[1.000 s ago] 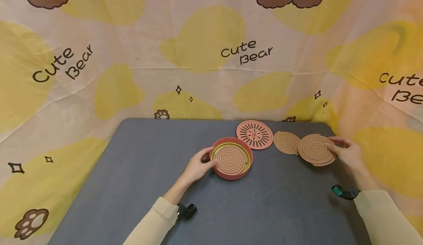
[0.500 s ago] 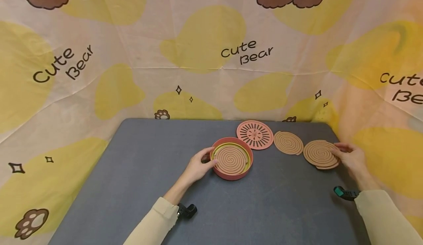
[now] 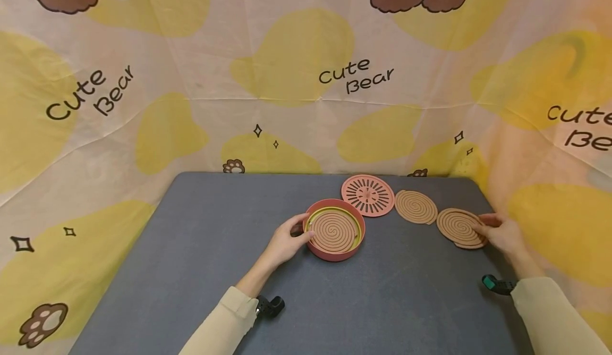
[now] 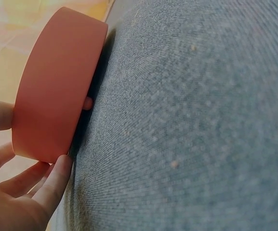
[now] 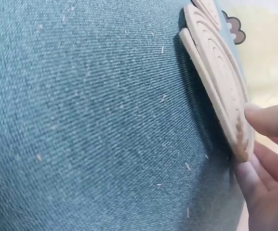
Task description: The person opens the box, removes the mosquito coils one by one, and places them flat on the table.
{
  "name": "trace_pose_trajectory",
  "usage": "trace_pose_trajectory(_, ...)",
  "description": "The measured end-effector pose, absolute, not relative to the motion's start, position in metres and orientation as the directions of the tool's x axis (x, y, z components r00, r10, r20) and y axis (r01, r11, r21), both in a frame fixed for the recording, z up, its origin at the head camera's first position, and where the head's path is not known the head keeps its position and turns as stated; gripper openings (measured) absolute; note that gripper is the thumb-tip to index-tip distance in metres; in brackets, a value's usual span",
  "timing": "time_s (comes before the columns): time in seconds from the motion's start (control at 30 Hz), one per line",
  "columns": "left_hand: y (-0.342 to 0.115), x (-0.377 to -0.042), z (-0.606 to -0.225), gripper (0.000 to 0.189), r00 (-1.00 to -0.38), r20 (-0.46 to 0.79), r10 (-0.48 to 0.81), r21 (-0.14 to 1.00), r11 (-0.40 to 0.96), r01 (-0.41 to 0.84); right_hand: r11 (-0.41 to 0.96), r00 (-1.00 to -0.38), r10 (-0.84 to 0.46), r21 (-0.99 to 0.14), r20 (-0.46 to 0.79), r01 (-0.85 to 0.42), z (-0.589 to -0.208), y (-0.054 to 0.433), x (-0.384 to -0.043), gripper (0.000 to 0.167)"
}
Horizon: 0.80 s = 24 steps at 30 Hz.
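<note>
My left hand [image 3: 286,241] holds the left side of a red round mosquito coil holder [image 3: 336,256], thumb at the inner rim and fingers along the outer wall. Inside it, within a yellow-green ring, lies a brown spiral mosquito coil [image 3: 333,231]. In the left wrist view the holder's smooth side wall [image 4: 61,82] shows, with a small foot beneath. At the right, my right hand [image 3: 506,238] pinches the edge of another mosquito coil [image 3: 460,228]. The right wrist view has this coil [image 5: 220,82] close over the cloth, thumb on top and fingers at its edge.
A third mosquito coil [image 3: 416,206] lies flat just left of the held one. Beside it is a pink slotted lid [image 3: 368,195], behind the holder. The dark blue table [image 3: 229,211] meets a printed curtain [image 3: 287,57] at the back and sides.
My right hand has moved the mosquito coil down and slightly right, away from the coil beside it, and it now sits lower and nearer me. My left hand and the holder stay put.
</note>
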State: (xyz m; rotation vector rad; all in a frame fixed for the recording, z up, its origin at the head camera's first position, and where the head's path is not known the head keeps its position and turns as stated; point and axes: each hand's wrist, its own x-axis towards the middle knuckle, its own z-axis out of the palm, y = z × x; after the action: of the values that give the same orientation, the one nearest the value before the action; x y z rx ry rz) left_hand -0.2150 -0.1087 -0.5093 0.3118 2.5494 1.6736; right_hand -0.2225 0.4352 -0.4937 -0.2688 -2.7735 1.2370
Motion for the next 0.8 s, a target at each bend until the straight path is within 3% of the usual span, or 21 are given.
trace_pose_trajectory(0.33, -0.108, -0.215, -0.508, 0.053, -0.978, 0.049, 0.201, 0.912, 0.390, 0.126, 0.721, -0.988, 0.136, -0.691, 0.067, 0.052, -0.479, 0.430, -0.227, 0.047)
trace_pose_trajectory(0.8, -0.107, -0.215, -0.509, 0.053, -0.978, 0.049, 0.205, 0.911, 0.392, 0.128, 0.721, -0.981, 0.047, -0.686, 0.187, -0.097, -0.466, 0.385, -0.236, 0.036)
